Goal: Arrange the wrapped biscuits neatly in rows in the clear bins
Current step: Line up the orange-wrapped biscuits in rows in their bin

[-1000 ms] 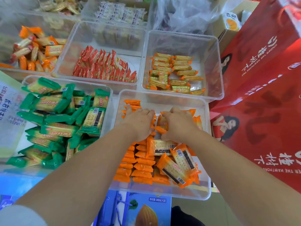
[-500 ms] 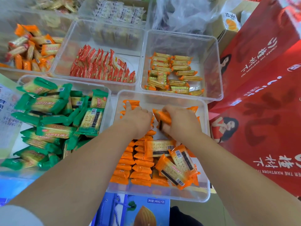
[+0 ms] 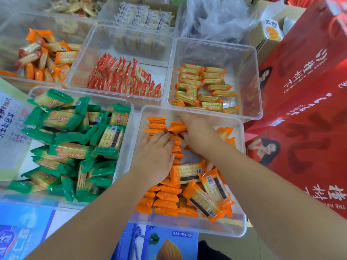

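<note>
Big red gift cartons (image 3: 309, 113) wall off the right side, stacked and running out of frame, so there's no counting them. Left of them the clear bins sit edge to edge, a sensible layout for sorting by colour. Green biscuits (image 3: 75, 147) are heaped anyhow in the near-left bin (image 3: 37, 201). Red packs (image 3: 124, 79) stand on edge in the far middle bin (image 3: 120, 44). Gold-and-orange ones (image 3: 204, 87) lie loosely in the far-right bin (image 3: 244, 76).

All the action is in the orange bin (image 3: 187, 226), near and central, with both bare forearms reaching in. The left grip (image 3: 157, 158) lies flat, fingers straight and spread, pressing down on the rows of orange biscuits (image 3: 165, 201) along the bin's left side. My read is that it's bracing them against toppling while another goes in. The right grip (image 3: 197, 134) is curled round an orange packet (image 3: 176, 127) at the far end of the bin, apparently slotting it on edge beside the rows. Loose packets (image 3: 208, 196) lie flat and crossed in the near-right part, waiting their turn, I'd say.

Now the blind spots. The middle of the rows sits under the left palm, so how neat they are there is anyone's guess. The right thumb is hidden, and I can't tell whether that grip has one packet or two. The farthest bins are blurred and cropped at the top.
</note>
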Motion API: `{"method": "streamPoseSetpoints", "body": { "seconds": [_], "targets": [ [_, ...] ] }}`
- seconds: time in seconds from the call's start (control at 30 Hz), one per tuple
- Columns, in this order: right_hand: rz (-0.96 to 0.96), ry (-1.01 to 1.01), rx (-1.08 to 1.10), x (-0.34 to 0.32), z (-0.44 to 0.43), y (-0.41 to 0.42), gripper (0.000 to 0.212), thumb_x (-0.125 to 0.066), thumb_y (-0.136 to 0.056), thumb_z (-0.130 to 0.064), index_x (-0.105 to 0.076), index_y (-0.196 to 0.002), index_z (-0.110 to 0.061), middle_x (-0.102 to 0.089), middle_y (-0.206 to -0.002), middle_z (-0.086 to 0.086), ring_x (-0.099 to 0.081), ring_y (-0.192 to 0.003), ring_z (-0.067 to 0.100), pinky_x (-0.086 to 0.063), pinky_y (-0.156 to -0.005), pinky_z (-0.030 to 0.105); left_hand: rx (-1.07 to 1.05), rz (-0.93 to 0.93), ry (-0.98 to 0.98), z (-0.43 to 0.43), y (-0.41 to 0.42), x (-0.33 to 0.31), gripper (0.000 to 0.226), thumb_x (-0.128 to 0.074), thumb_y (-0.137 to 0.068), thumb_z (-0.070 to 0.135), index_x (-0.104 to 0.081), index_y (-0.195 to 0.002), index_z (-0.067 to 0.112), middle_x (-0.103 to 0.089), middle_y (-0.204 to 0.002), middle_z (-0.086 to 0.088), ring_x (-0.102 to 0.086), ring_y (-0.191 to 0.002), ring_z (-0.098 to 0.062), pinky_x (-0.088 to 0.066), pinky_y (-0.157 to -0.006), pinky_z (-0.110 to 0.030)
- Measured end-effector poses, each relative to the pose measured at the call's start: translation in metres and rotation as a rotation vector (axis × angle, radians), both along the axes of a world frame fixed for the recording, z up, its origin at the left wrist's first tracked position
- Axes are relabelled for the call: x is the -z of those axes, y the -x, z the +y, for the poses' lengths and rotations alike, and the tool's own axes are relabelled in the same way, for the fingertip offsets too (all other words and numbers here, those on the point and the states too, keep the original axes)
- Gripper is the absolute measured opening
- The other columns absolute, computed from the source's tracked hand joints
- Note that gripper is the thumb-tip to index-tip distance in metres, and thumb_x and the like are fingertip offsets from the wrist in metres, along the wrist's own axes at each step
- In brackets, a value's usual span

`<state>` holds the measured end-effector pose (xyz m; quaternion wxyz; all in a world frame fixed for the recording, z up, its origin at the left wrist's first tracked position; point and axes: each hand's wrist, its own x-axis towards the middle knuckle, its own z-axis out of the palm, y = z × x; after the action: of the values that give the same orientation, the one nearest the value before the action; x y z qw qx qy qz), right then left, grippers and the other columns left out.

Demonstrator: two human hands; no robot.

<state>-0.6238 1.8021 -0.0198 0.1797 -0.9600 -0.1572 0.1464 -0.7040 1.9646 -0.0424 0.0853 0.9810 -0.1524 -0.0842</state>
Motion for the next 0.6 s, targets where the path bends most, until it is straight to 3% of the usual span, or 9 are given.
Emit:
{"method": "streamPoseSetpoints", "body": {
  "seconds": [0.1,0.2,0.3,0.4,0.53,0.6],
  "targets": [
    [0.043,0.036,-0.029,0.005,0.000,-0.005,0.033,-0.058,-0.090,-0.005,-0.062,-0.122,-0.012,-0.065,-0.120,0.013,-0.060,-0.112,0.033,-0.049,-0.088,0.042,-0.087,0.006,0.041,0.006,0.015,-0.003,0.054,-0.046,-0.101,0.044,-0.041,-0.152,0.023,-0.035,-0.161,0.000,-0.024,-0.150,-0.024,-0.013,-0.123,-0.049],
    [0.083,-0.009,-0.090,0.003,-0.003,-0.005,0.041,-0.057,-0.094,-0.005,-0.064,-0.132,-0.017,-0.062,-0.133,0.009,-0.056,-0.122,0.028,-0.046,-0.099,0.039,-0.130,0.005,0.073,0.008,0.027,-0.004,0.061,-0.047,-0.101,0.044,-0.033,-0.156,0.022,-0.029,-0.163,-0.002,-0.022,-0.150,-0.025,-0.013,-0.124,-0.047],
    [0.108,0.016,-0.156,-0.001,-0.003,-0.005,0.047,-0.057,-0.094,-0.007,-0.058,-0.137,-0.024,-0.064,-0.131,0.005,-0.059,-0.118,0.027,-0.048,-0.094,0.041,-0.125,-0.015,0.116,0.005,0.023,-0.006,0.068,-0.049,-0.100,0.042,-0.024,-0.160,0.020,-0.025,-0.165,-0.004,-0.022,-0.151,-0.025,-0.016,-0.124,-0.047],
    [0.148,0.001,-0.190,-0.006,-0.008,-0.004,0.045,-0.060,-0.090,-0.006,-0.056,-0.132,-0.023,-0.065,-0.127,0.006,-0.060,-0.115,0.028,-0.049,-0.091,0.042,-0.131,-0.008,0.135,0.002,0.007,-0.008,0.076,-0.049,-0.101,0.041,-0.010,-0.162,0.018,-0.011,-0.170,-0.004,-0.013,-0.155,-0.023,-0.012,-0.126,-0.046],
    [0.168,-0.128,-0.248,-0.018,-0.024,-0.001,0.041,-0.064,-0.087,-0.001,-0.066,-0.121,-0.022,-0.046,-0.149,0.007,-0.042,-0.139,0.021,-0.038,-0.110,0.036,-0.045,0.025,0.075,0.001,-0.017,-0.005,0.081,-0.051,-0.099,0.039,-0.005,-0.162,0.019,-0.004,-0.171,-0.002,-0.005,-0.157,-0.022,-0.008,-0.126,-0.050],
    [0.158,-0.176,-0.234,-0.024,-0.031,0.001,0.034,-0.066,-0.089,-0.005,-0.069,-0.116,-0.026,-0.054,-0.133,0.002,-0.051,-0.123,0.017,-0.041,-0.102,0.032,-0.004,0.058,0.024,0.000,-0.026,-0.001,0.082,-0.052,-0.098,0.042,-0.005,-0.162,0.019,-0.005,-0.171,-0.001,-0.003,-0.157,-0.022,-0.005,-0.126,-0.054]
  ]
}}
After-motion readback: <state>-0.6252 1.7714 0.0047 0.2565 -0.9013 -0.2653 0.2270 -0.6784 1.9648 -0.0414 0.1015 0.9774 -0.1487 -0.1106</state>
